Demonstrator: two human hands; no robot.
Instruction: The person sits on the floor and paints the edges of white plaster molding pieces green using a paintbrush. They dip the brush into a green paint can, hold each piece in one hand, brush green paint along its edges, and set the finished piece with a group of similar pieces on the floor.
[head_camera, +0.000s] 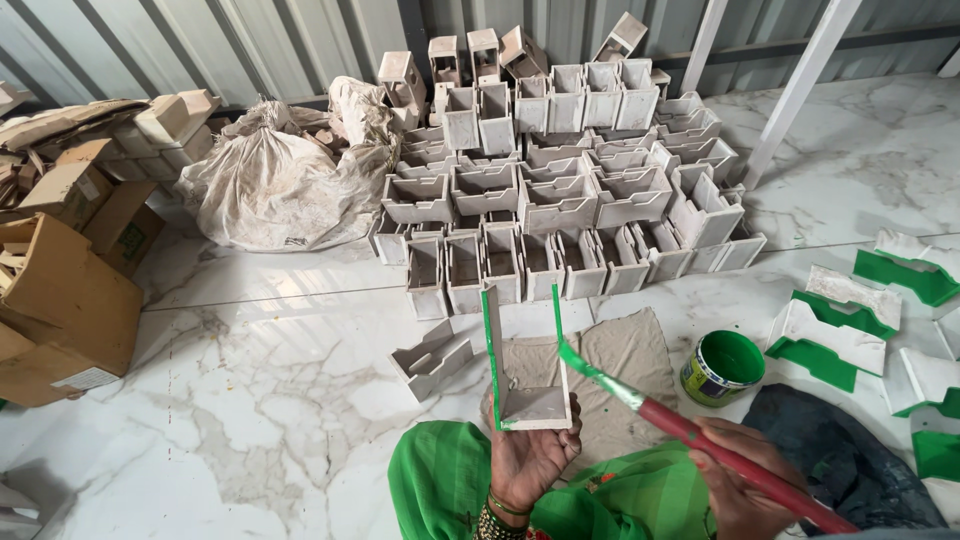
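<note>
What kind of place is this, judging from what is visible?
Probably a small workshop or storeroom where pieces get painted: stacked unpainted white pieces on a marble floor, corrugated metal walls, an open green paint can.

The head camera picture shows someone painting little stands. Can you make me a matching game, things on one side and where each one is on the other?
Things
1. paintbrush
2. paint tin
3. U-shaped stand
4. white sack

Places
A. held up in the left hand, its edges green
B. on the floor beside the grey cloth, open, green inside
C. near the metal wall, left of the stacked unpainted stands
D. in the right hand, its bristles on the stand's right edge

Pairs: 1-D, 2-B, 3-A, 4-C
</note>
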